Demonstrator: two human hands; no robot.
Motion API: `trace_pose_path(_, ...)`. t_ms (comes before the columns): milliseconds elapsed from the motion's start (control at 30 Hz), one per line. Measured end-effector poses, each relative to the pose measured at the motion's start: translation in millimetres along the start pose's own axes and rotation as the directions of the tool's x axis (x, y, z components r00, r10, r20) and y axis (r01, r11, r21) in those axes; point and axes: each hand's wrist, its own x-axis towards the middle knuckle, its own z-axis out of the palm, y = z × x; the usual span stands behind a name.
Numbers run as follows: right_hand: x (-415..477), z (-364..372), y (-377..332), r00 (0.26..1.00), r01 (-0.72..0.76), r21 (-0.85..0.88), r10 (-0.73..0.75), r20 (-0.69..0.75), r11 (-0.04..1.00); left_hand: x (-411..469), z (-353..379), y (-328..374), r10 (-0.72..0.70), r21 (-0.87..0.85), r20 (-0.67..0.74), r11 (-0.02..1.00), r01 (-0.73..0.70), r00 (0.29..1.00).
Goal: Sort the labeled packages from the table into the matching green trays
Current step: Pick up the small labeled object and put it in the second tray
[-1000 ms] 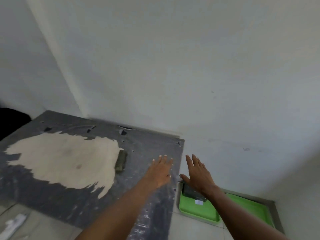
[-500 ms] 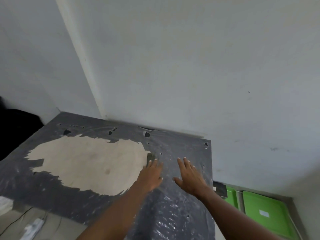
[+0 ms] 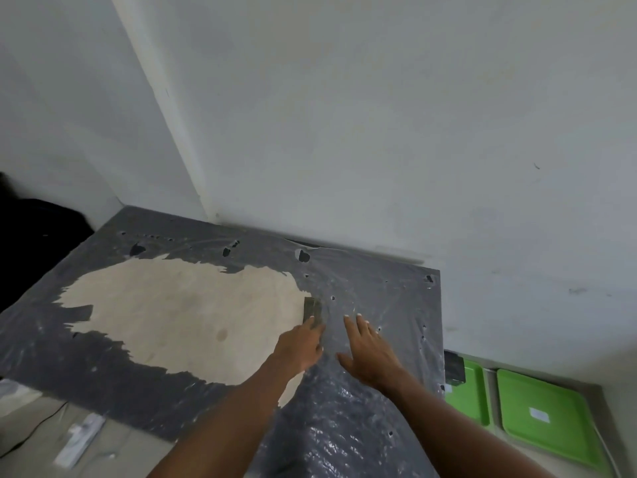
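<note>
1. A person's left hand (image 3: pixel 303 343) now lies over the near end of the last package (image 3: pixel 313 309) on the table (image 3: pixel 379 291); a second ago that hand was well short of it, on the dark plastic to the right.

2. The fingertips (image 3: pixel 312 320) cover the package's near edge. Whether they have curled round it or only rest on top cannot be told, so no grasp is confirmed.

3. The right hand (image 3: pixel 368 353) lies just beside it, spread wide and empty, palm down on the plastic sheet (image 3: pixel 344 439). A second ago it hung over the trays on the floor to the right.

4. The view has swung left with the hands: the trays, earlier under the right arm, now sit at the far right edge of the picture.

5. The left tray (image 3: pixel 468 401) holds one dark package (image 3: pixel 455 367) at its far end. The right tray (image 3: pixel 551 429) shows only a white label (image 3: pixel 539 415).

6. No other package is visible on the tabletop, where a bare pale patch (image 3: pixel 179 315) shows through the torn sheet.

7. Judged from this, the sort is close to done: the step in hand is picking up the remaining package, then reading its label and carrying it right to the matching tray.

8. A white power strip (image 3: pixel 81 439) lies on the floor near the table's near-left edge.
</note>
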Motion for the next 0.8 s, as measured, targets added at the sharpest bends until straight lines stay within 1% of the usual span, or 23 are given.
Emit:
trace_pose_path(167,14,17,-3,0.996,-0.085,0.038,0.084,0.032,0.996,26,20,-12,0.035,0.0,0.057,0.999,-0.035,0.998)
trace_pose_path(300,26,31,-4,0.987,-0.155,0.049,0.153,0.055,0.987,45,35,-28,0.083,0.057,0.096,0.994,-0.089,0.992)
trace_pose_path(400,35,41,-6,0.976,-0.209,0.065,0.204,0.075,0.976,52,43,-39,0.09,0.03,0.083,0.995,-0.093,0.992)
trace_pose_path(467,38,45,-8,0.972,-0.228,0.067,0.223,0.081,0.971,53,48,-45,0.111,-0.007,0.05,0.994,-0.111,0.993)
trace_pose_path(533,42,45,-12,0.971,-0.233,0.066,0.227,0.076,0.97,55,45,-54,0.151,-0.083,-0.024,0.985,-0.152,0.988)
trace_pose_path(567,45,44,-15,0.972,-0.231,0.071,0.226,0.066,0.97,57,41,-58,0.19,-0.128,-0.069,0.972,-0.197,0.979)
trace_pose_path(600,48,41,-16,0.975,-0.222,0.079,0.219,0.048,0.972,59,33,-60,0.224,-0.199,-0.109,0.95,-0.242,0.968)
trace_pose_path(633,52,37,-18,0.978,-0.207,0.086,0.206,0.024,0.975,60,23,-62,0.228,-0.296,-0.136,0.919,-0.259,0.964)
trace_pose_path(667,55,33,-19,0.982,-0.188,0.091,0.19,-0.007,0.978,60,11,-63,0.198,-0.4,-0.142,0.884,-0.24,0.97)
trace_pose_path(733,62,22,-21,0.986,-0.144,0.083,0.15,-0.07,0.986,62,-11,-62,0.105,-0.593,-0.098,0.792,-0.143,0.99)
trace_pose_path(800,67,11,-21,0.987,-0.1,0.057,0.107,-0.119,0.993,62,-34,-59,0.065,-0.771,-0.009,0.635,-0.048,0.998)
